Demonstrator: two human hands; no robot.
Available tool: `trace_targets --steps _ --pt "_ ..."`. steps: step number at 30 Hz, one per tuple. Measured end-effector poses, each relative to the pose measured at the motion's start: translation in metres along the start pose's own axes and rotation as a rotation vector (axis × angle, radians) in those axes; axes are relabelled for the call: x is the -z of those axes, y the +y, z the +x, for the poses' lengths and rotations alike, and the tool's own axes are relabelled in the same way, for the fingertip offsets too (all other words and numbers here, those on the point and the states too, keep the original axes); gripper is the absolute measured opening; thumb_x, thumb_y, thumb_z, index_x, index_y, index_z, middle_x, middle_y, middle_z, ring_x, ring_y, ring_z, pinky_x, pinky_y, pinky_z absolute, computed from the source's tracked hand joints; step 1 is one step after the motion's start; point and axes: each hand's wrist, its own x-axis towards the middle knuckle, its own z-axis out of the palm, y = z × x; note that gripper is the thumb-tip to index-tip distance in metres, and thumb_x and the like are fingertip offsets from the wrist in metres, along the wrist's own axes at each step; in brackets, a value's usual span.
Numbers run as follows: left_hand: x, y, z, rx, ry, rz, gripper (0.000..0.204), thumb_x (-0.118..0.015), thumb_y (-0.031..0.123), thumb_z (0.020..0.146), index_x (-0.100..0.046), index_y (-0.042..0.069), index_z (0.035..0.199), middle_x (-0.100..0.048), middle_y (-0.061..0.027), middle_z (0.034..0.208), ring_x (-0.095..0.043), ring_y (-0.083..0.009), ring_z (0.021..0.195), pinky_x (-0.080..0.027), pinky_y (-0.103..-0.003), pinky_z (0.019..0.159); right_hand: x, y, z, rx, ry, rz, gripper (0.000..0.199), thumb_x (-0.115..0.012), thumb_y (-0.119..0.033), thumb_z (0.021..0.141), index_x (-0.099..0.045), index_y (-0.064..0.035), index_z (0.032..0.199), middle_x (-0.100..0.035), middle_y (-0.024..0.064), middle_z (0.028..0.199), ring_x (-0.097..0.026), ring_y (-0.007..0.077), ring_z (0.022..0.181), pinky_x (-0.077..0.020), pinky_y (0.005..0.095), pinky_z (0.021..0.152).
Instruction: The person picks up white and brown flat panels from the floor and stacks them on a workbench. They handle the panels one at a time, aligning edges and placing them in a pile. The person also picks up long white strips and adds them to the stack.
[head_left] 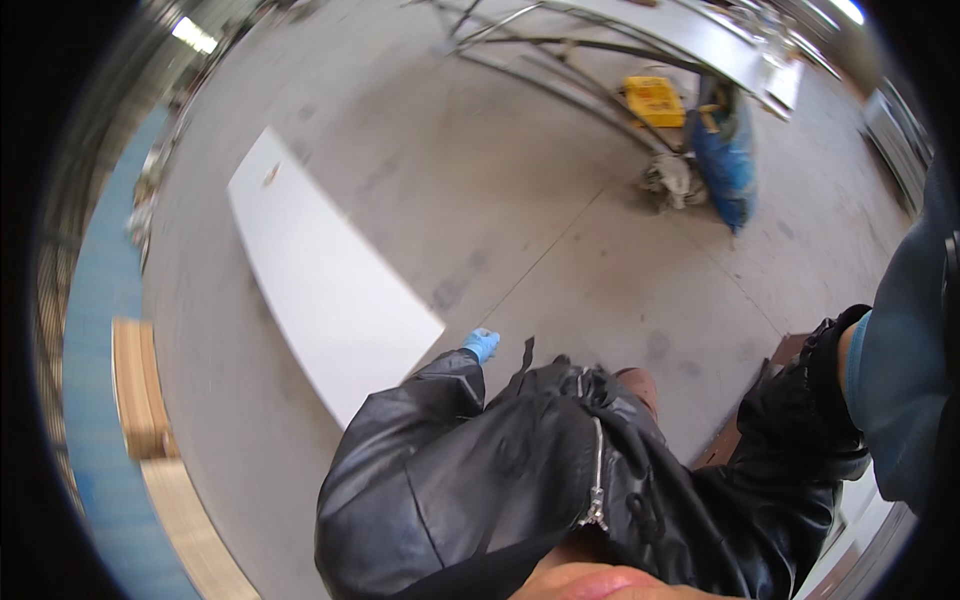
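My left hand (pixel 482 345), in a light blue glove, hangs low in front of me with its fingers curled. Whether anything is inside them is too small to make out. Just left of it is the near right corner of a long white panel (pixel 325 270), apart from the glove in this picture. A small brownish mark or scrap shows at the panel's far end. On the right, my bent arm ends in a black cuff and a blue glove; this right hand (pixel 905 345) is raised close to the camera, dark and cropped, with its fingers hidden.
Ahead stands a metal-framed table (pixel 690 35) with clutter on top. Under it are a yellow package (pixel 655 100), a blue sack (pixel 725 165) and a crumpled pale cloth (pixel 672 182). Wooden pieces (pixel 140 385) line the left side on a blue strip (pixel 95 330). A brown edge (pixel 722 442) lies near my right.
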Motion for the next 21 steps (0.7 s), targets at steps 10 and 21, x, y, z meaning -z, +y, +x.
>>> trace_targets --steps 10,21 --pt "-0.188 0.294 0.114 -0.367 0.013 0.314 0.017 -0.063 0.023 0.098 -0.063 0.011 0.087 -0.063 -0.0019 0.073 -0.058 -0.0131 0.057 -0.045 -0.032 0.05 0.233 0.075 -0.127 -0.144 0.076 -0.387 0.044 -0.052 -0.012 0.101 -0.055 0.0049 0.143 -0.062 0.0229 0.14 -0.063 0.033 0.128 -0.0494 0.0448 0.108" --pt "-0.443 0.425 0.091 0.028 -0.326 0.159 0.012 -0.06 0.021 0.1 -0.059 0.012 0.092 -0.057 -0.0004 0.07 -0.055 -0.0123 0.056 -0.04 -0.03 0.047 0.418 0.247 -0.205 -0.3 0.14 -0.435 0.044 -0.059 -0.002 0.096 -0.059 0.0051 0.139 -0.065 0.0214 0.138 -0.065 0.0296 0.125 -0.0509 0.0417 0.106"
